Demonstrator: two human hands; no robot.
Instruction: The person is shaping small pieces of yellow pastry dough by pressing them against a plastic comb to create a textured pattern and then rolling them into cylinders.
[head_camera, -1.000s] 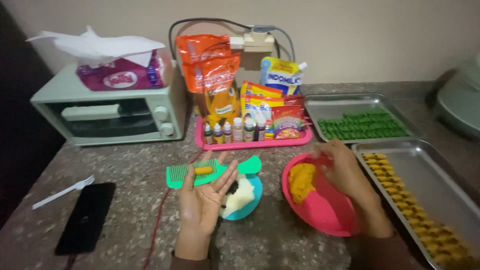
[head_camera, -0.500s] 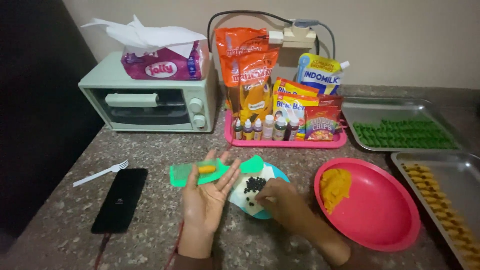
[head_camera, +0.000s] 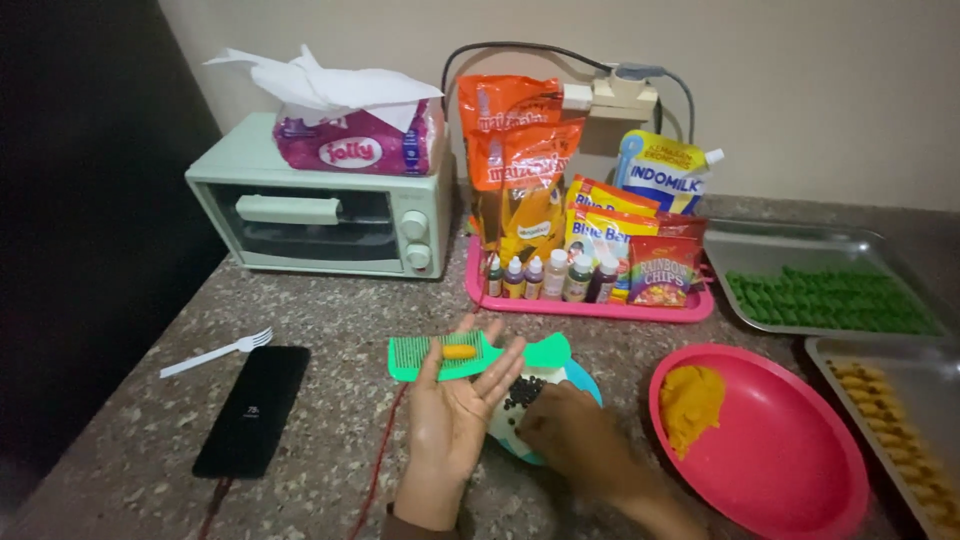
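The left hand (head_camera: 455, 415) lay palm up over the granite counter (head_camera: 330, 330), fingers spread and pointing toward the far edge. Across the fingertips rested a green comb (head_camera: 425, 355), its long axis running left to right, parallel to the counter's near edge, teeth facing the far wall. A small orange dough roll (head_camera: 459, 351) lay on the comb, its long axis also left to right, touching the teeth just beyond the fingertips.

The right hand (head_camera: 570, 435) was curled, fingers drawn together over a small blue bowl (head_camera: 585, 380) holding dark chocolate chips (head_camera: 522, 390); whether it pinched any could not be told. The bowl stood just beside the left hand, touching the comb's right end.

To the right, a pink plate (head_camera: 790, 470) carried a lump of orange dough (head_camera: 692, 400) near its left rim. Toward the counter's left edge lay a black phone (head_camera: 252, 410) and a white plastic fork (head_camera: 215, 352). A mint toaster oven (head_camera: 325, 215) stood at the back left.
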